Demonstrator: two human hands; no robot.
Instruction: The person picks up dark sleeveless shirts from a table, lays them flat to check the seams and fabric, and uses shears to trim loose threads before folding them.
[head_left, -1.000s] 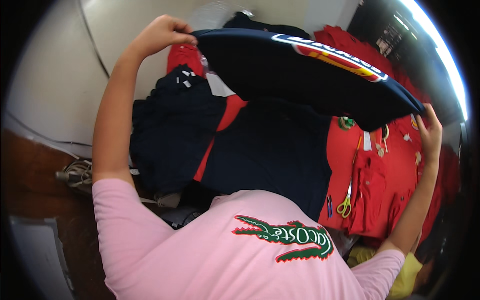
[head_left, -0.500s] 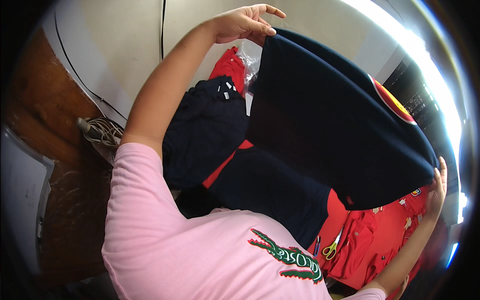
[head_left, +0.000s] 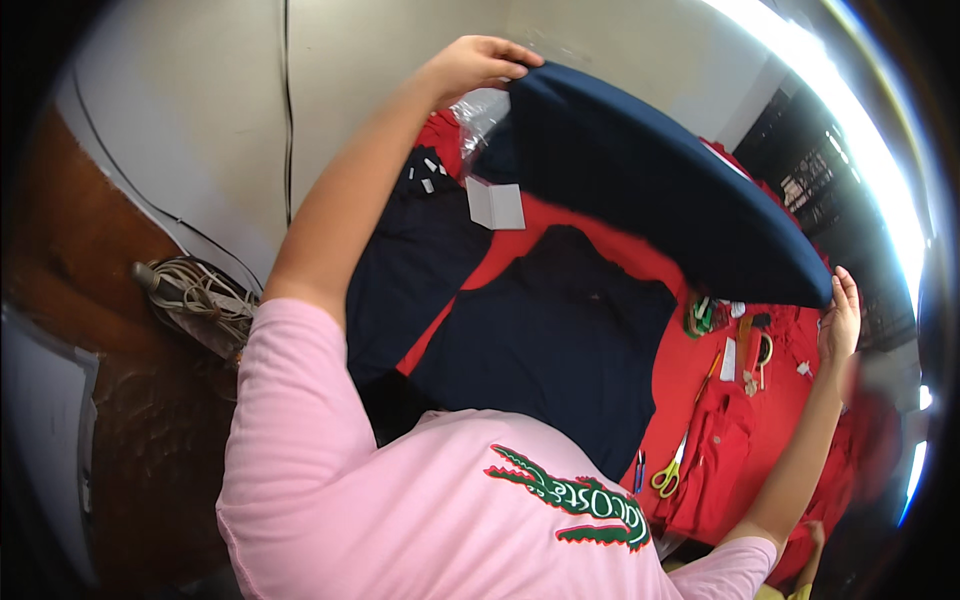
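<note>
Between my raised hands a dark navy garment is stretched out in the air. My left hand [head_left: 482, 68] pinches its upper left corner, and my right hand [head_left: 842, 320] grips the far right corner. The held navy garment [head_left: 650, 180] sags a little between them; only a sliver of a pale-edged patch shows on its far side. Below it, a second navy garment [head_left: 540, 350] lies spread on the red-covered table [head_left: 670, 390], close to my body. Further navy garments [head_left: 415, 275] with small white tags are laid to its left.
Yellow-handled scissors [head_left: 668, 475] and a pen [head_left: 640, 470] lie near a red garment [head_left: 715, 455] on the right. A folded white card [head_left: 495, 205] and clear plastic [head_left: 482, 120] are at the back. Coiled cable [head_left: 195, 290] sits left. Part of another person's arm [head_left: 812, 555] shows lower right.
Both hands have shifted the held garment: it now hangs flatter and higher off the table, and its round patch has turned mostly out of sight. More of the tabletop shows beneath.
</note>
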